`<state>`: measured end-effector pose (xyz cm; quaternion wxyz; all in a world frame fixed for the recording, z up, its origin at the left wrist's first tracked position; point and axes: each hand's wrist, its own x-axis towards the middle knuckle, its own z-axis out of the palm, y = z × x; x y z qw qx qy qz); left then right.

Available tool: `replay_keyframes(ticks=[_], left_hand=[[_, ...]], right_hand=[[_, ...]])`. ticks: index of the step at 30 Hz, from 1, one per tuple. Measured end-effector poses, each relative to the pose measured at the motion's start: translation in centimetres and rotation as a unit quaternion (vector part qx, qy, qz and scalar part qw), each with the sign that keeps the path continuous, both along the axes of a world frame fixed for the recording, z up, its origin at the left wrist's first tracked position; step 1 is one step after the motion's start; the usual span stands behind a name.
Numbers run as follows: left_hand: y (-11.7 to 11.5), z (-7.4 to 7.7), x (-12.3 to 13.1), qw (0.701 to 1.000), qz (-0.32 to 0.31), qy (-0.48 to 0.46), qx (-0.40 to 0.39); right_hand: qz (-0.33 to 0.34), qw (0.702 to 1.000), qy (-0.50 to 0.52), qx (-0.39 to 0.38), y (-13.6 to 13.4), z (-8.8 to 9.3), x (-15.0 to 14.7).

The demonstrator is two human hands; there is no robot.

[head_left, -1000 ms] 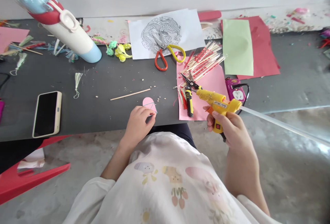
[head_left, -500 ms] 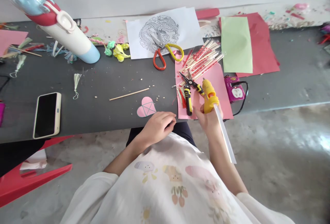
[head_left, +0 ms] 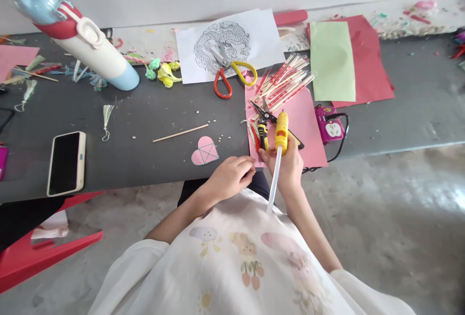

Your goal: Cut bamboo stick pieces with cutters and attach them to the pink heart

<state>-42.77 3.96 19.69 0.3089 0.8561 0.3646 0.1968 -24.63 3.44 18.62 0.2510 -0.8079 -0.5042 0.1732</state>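
Observation:
In my right hand (head_left: 288, 162) is a yellow glue gun (head_left: 281, 131), its clear glue stick (head_left: 275, 179) pointing back toward my shirt. Beneath it, black and yellow pliers (head_left: 263, 134) lie on a pink sheet (head_left: 310, 141), beside small tassels and bundled sticks (head_left: 285, 80). My left hand (head_left: 232, 174) rests at the table's front edge with its fingers curled together; whether anything is under them is hidden. Just left of that hand lies a pink paper heart (head_left: 205, 151) with dark crossing lines. A thin wooden stick (head_left: 180, 133) lies behind the heart.
Scissors (head_left: 225, 66) lie on a dragon drawing (head_left: 261, 34). A bottle (head_left: 98, 53) and a phone (head_left: 66, 164) are at the left. Green paper (head_left: 332, 63), red paper (head_left: 370, 63) and a purple power socket (head_left: 330, 126) with a black cable are at the right.
My right hand has moved left with the glue gun, which now covers part of the pliers; the glue stick has swung left. My left hand has shifted slightly right.

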Motion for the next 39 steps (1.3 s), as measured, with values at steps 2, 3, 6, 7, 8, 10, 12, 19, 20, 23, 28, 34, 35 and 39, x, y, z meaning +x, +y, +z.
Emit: replay_keyframes(ticks=[2, 3, 6, 7, 8, 10, 12, 19, 20, 23, 28, 34, 35, 39], left_hand=[[-0.1, -0.1, 0.1, 1.0, 0.004, -0.007, -0.004], [-0.1, -0.2, 0.1, 1.0, 0.007, -0.01, -0.006], [-0.1, -0.3, 0.1, 1.0, 0.016, -0.017, -0.015], [-0.1, -0.3, 0.1, 0.999, 0.018, -0.019, -0.018], [-0.1, -0.2, 0.1, 0.999, 0.021, -0.021, -0.02], [-0.1, -0.2, 0.1, 0.999, 0.026, -0.022, -0.025], [-0.2, -0.1, 0.1, 0.999, 0.031, -0.023, -0.03], [-0.1, 0.2, -0.2, 0.999, 0.039, -0.015, -0.033], [-0.1, 0.2, -0.3, 0.999, 0.041, -0.015, -0.033], [0.0, 0.3, -0.6, 0.998, 0.049, -0.016, -0.035], [0.1, 0.2, -0.8, 0.998, 0.047, -0.018, -0.032], [0.2, 0.2, -0.7, 0.998, 0.045, -0.012, -0.029], [0.2, 0.3, -0.7, 0.998, 0.046, -0.011, -0.027], [0.5, 0.6, -1.0, 0.998, 0.057, 0.006, -0.01]], right_hand=[[-0.001, 1.0, -0.001, -0.011, -0.1, 0.1, -0.1], [0.0, 1.0, -0.001, -0.015, -0.1, 0.1, -0.2], [0.005, 1.0, -0.002, -0.018, 0.0, 0.2, -0.2], [0.007, 1.0, -0.003, -0.017, 0.0, 0.2, -0.2], [0.01, 1.0, -0.004, -0.017, 0.1, 0.3, -0.2], [0.014, 1.0, -0.007, -0.02, 0.2, 0.3, -0.2], [0.015, 1.0, -0.008, -0.026, 0.3, 0.3, 0.0], [0.005, 0.998, -0.026, -0.052, 0.5, 0.8, 1.1], [0.003, 0.998, -0.029, -0.054, 0.5, 0.8, 1.3], [-0.002, 0.998, -0.034, -0.055, 0.6, 0.8, 1.8], [-0.008, 0.998, -0.033, -0.059, 0.8, 0.3, 2.4], [-0.013, 0.999, -0.023, -0.041, 1.2, 0.1, 2.8], [-0.012, 0.999, -0.021, -0.034, 1.3, 0.2, 2.8], [-0.016, 0.999, -0.022, -0.016, 1.6, 0.5, 2.8]])
